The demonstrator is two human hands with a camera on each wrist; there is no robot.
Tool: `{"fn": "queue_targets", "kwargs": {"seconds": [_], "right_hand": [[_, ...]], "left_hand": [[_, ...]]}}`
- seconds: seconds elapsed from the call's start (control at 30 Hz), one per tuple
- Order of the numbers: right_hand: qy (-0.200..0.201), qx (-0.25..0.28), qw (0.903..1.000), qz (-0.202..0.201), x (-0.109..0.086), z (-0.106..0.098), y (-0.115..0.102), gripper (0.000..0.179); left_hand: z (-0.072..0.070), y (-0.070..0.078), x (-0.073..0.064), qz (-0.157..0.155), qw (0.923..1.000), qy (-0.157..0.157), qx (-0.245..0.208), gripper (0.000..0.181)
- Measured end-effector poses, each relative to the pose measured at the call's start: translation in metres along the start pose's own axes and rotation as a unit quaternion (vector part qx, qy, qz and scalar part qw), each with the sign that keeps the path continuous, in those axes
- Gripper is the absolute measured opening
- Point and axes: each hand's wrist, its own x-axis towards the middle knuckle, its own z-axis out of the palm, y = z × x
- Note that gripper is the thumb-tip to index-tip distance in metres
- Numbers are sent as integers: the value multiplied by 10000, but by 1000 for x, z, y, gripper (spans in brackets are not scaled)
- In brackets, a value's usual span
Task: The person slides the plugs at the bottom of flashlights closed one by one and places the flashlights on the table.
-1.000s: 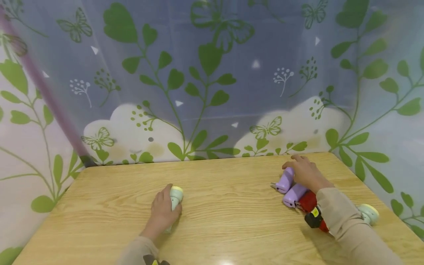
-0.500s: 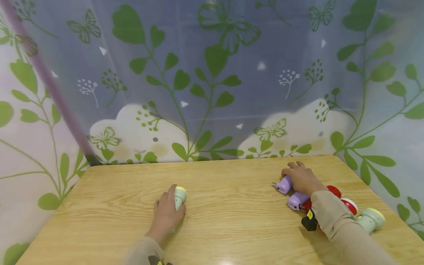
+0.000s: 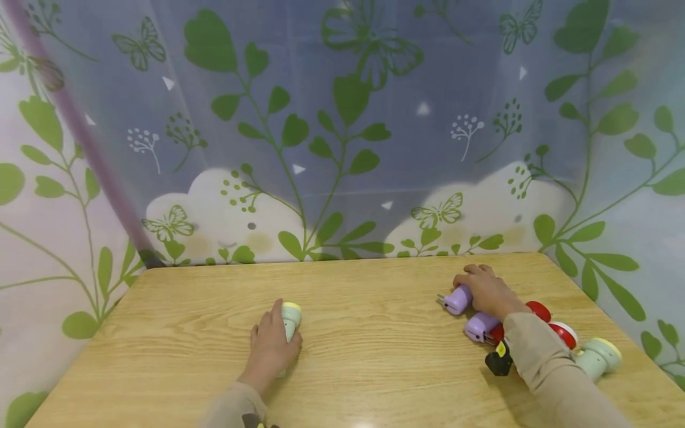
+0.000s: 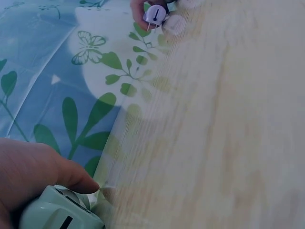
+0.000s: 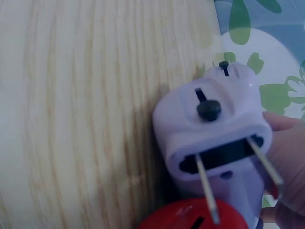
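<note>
My left hand (image 3: 270,345) grips a mint-green flashlight (image 3: 291,318) with a pale yellow head rim, left of the table's middle. In the left wrist view the slider slot of this flashlight (image 4: 57,212) shows under my fingers. Far right, my right hand (image 3: 487,291) holds a purple flashlight (image 3: 457,300), its two metal plug prongs pointing left. Beside it, nearer me, lies a second purple flashlight (image 3: 481,327); the right wrist view shows its black slider (image 5: 208,110) and two folded-out prongs. My palm and wrist hide part of both purple flashlights.
Red flashlights (image 3: 563,334) lie partly under my right forearm, and another mint-green flashlight (image 3: 598,356) is at the right. A black wrist camera (image 3: 499,359) sits at my right wrist. A leaf-printed curtain (image 3: 342,148) stands behind the wooden table (image 3: 374,356).
My right hand has come slightly nearer with the purple flashlight, which now lies lower. The head view has shifted a little, and more of the red flashlights shows. My left hand keeps its grip.
</note>
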Motion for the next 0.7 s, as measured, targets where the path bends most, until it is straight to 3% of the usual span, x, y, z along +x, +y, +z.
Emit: {"fn": "queue_targets", "kwargs": {"seconds": [0.33,0.7], "right_hand": [[159,-93,9998,-40,-4,2,1,41],[865,111,9958,-274,-10,-1,-9,44]], "left_hand": [[-6,7,-6,43,10000,-30,-9,76],[-16,13,-3,-6,10000,12,-86,75]]}}
